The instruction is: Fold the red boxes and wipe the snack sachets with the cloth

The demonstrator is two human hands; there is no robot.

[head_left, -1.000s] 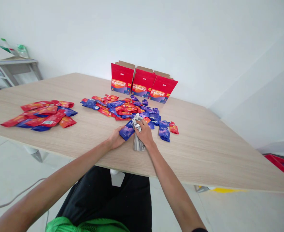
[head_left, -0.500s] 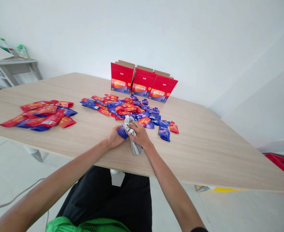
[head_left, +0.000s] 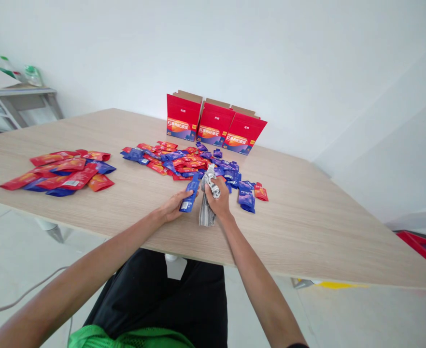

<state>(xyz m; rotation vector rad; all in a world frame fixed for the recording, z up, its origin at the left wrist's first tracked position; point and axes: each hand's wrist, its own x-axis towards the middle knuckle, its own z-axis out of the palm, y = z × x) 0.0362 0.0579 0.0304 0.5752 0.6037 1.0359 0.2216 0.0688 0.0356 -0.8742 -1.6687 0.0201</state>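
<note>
Left hand [head_left: 173, 207] gripped blue pouch [head_left: 187, 202] | right hand [head_left: 220, 198] clutched striped cloth [head_left: 206, 215] | 12 o'clock: three red boxes [head_left: 215, 122] bore "红黑枸杞原浆", "40"

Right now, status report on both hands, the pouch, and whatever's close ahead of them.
Left hand gripping blue pouch. Right hand holding striped cloth, just right of pouch. Mixed red-and-blue pouch pile beyond both hands.
</note>
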